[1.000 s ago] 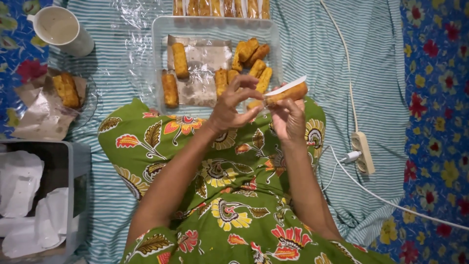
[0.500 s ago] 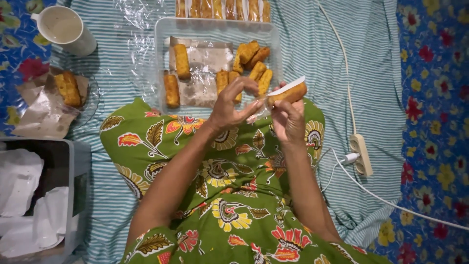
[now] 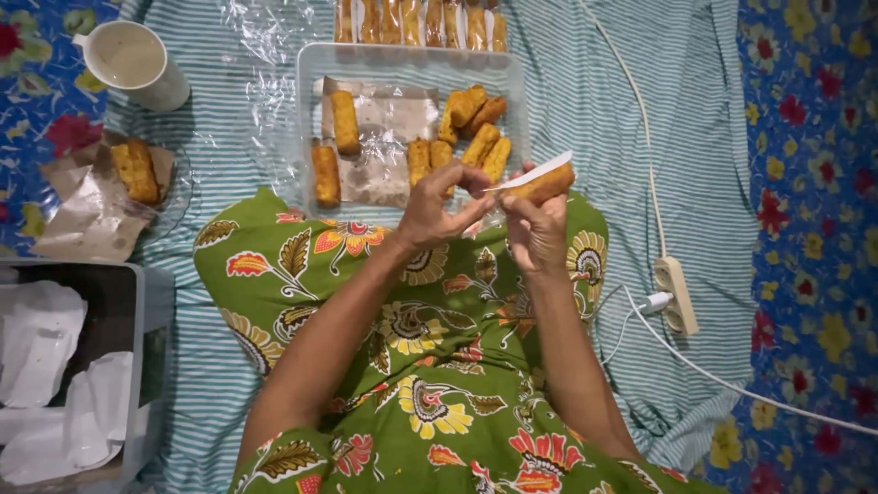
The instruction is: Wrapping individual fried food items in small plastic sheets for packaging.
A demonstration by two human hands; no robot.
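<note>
left hand [image 3: 437, 209] is raised over the lap, fingers pinched together on the near edge of a white paper strip [image 3: 533, 171]. right hand [image 3: 538, 229] sits just beside it, fingers closed around a golden fried roll [image 3: 546, 185], which is held roughly level with the paper lying along its top. both hands hover above the green floral skirt [image 3: 402, 366], just in front of the tray.

left to right across the scene:
- grey bin [image 3: 137, 366] at bottom left, holding crumpled white paper sheets [image 3: 41, 348].
- above it, brown paper [image 3: 87, 206] on a glass plate [image 3: 178, 187], with two fried rolls [image 3: 135, 170] lying on it.
- white mug [image 3: 137, 66] at top left, pale liquid inside, handle pointing left.
- clear plastic wrap [image 3: 251, 101] spread on the striped cloth [image 3: 585, 91] between mug and tray.
- clear rectangular tray [image 3: 306, 119] in the middle, lined with greasy paper [image 3: 384, 137]. two loose rolls on its left side, a pile of rolls [image 3: 471, 128] on the right side, close to the hands.
- row of wrapped rolls [image 3: 421, 20] beyond the tray at the top edge, packed side by side.
- white cable [image 3: 631, 101] runs down the striped cloth to a power strip [image 3: 675, 293], with a plug [image 3: 654, 302] seated at its near end and a second cable leading off to the right.
- blue floral cloth [image 3: 805, 229] covers the far right.
</note>
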